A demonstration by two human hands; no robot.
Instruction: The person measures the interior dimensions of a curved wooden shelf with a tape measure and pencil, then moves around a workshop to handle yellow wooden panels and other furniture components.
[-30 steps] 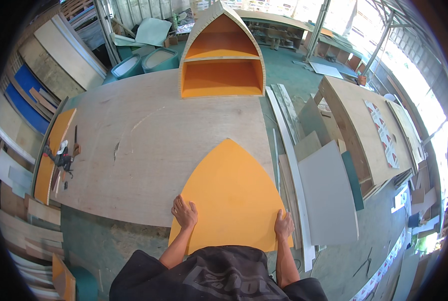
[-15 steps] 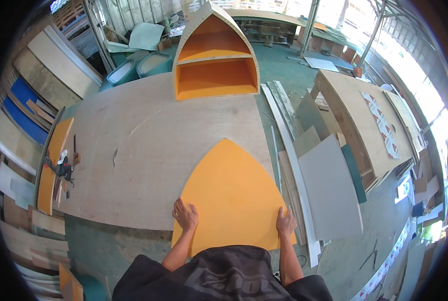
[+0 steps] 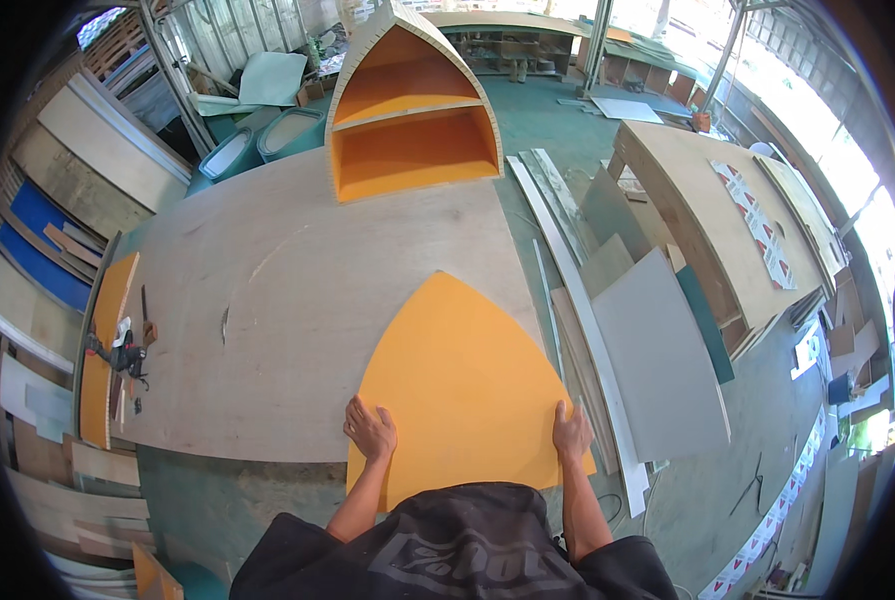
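Observation:
A large yellow-orange panel, pointed at its far end with curved sides, lies against my body at the near edge of the wooden worktable. My left hand grips its left edge, thumb on the top face. On the opposite edge, my right hand holds it the same way; the fingertips beneath are hidden. At the table's far end stands an arch-shaped shelf unit with an orange inside, one cross shelf and pale edges. Its pointed outline resembles the panel's.
A power drill and small tools rest at the table's left end by an orange strip. Long white boards and a grey sheet lie to the right, before a wooden bench. Stacked boards line the left wall.
The view has turned slightly, so the shelf unit and bench appear shifted left. Both hands keep their hold on the panel, which stays nearly in place before me.

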